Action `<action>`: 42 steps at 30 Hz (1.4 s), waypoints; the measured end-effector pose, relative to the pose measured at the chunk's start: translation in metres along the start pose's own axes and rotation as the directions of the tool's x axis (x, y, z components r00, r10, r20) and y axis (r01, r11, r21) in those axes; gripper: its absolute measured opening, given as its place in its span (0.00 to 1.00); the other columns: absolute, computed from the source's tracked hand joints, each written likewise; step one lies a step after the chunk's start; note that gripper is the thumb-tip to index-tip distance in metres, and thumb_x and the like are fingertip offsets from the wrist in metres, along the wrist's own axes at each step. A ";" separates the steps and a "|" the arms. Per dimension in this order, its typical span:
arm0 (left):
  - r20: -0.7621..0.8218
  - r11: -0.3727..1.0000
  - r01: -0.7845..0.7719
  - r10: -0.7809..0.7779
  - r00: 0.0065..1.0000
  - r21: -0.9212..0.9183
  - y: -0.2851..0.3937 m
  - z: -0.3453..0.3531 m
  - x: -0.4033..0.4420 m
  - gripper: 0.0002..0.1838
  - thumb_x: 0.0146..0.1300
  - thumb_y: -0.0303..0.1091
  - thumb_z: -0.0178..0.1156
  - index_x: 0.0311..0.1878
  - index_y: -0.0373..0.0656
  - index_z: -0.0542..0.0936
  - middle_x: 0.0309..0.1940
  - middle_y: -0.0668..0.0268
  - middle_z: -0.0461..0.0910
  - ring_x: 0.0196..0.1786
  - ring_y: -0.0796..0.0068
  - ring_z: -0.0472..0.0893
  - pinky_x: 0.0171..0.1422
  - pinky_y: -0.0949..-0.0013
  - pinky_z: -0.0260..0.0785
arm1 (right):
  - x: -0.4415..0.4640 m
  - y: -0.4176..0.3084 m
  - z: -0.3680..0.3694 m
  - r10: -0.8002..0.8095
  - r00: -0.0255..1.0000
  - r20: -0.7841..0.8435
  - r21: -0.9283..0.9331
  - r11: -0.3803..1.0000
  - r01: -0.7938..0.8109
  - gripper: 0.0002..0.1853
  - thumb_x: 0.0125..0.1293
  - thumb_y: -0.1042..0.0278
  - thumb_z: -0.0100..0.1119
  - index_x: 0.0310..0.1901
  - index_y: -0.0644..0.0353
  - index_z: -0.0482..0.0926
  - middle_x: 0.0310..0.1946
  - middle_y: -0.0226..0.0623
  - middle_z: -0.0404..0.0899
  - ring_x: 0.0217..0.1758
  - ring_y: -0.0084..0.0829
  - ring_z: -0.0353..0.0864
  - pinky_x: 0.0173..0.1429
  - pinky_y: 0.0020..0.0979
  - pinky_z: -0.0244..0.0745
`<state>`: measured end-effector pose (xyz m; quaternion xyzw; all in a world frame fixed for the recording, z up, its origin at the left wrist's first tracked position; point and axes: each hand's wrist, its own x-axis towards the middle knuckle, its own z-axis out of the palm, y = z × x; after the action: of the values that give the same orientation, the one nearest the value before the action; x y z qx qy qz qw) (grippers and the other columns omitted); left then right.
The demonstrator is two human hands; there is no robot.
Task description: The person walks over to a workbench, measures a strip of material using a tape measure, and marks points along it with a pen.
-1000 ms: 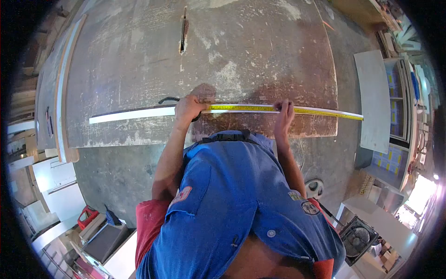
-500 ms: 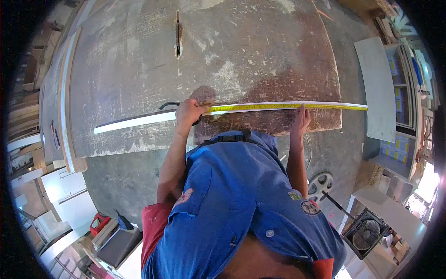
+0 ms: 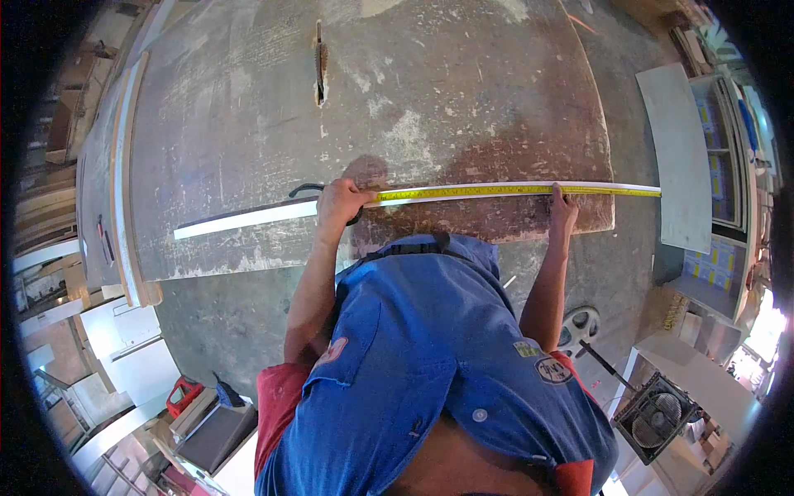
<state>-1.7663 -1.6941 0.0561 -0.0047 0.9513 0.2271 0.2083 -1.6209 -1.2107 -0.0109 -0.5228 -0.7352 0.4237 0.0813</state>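
A long white strip (image 3: 248, 218) lies across the worn table near its front edge, its right end reaching past the table. Along it runs the yellow blade of a tape measure (image 3: 463, 193), out to the strip's right end. My left hand (image 3: 337, 205) is closed around the tape measure's case, mostly hidden under the fingers; a dark strap (image 3: 306, 188) sticks out to its left. Further right, my right hand (image 3: 564, 208) pinches the tape blade against the strip, with the fingertips at the blade.
A saw blade (image 3: 321, 62) stands up through a slot in the worn table (image 3: 248, 99). A wooden rail (image 3: 124, 182) runs along the table's left side. To the right are a pale panel (image 3: 674, 157) and cabinets. A fan (image 3: 657, 413) stands at lower right.
My right hand has slid right along the tape blade and strip, its fingers now more bent over them. My left hand keeps its grip in the same place on the strip.
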 end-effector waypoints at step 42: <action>0.071 0.999 0.048 -0.046 0.996 -0.020 0.004 -0.006 -0.003 0.24 0.45 0.58 0.74 0.28 0.43 0.84 0.30 0.53 0.85 0.37 0.54 0.86 0.43 0.56 0.75 | 0.011 0.017 0.011 -0.163 0.982 -0.098 0.002 0.986 0.164 0.31 0.66 0.41 0.61 0.36 0.71 0.84 0.21 0.40 0.77 0.25 0.32 0.72 0.35 0.39 0.68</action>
<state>-1.7666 -1.6932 0.0644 -0.0212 0.9405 0.2323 0.2471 -1.6204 -1.2063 -0.0333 -0.4803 -0.7686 0.3934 0.1543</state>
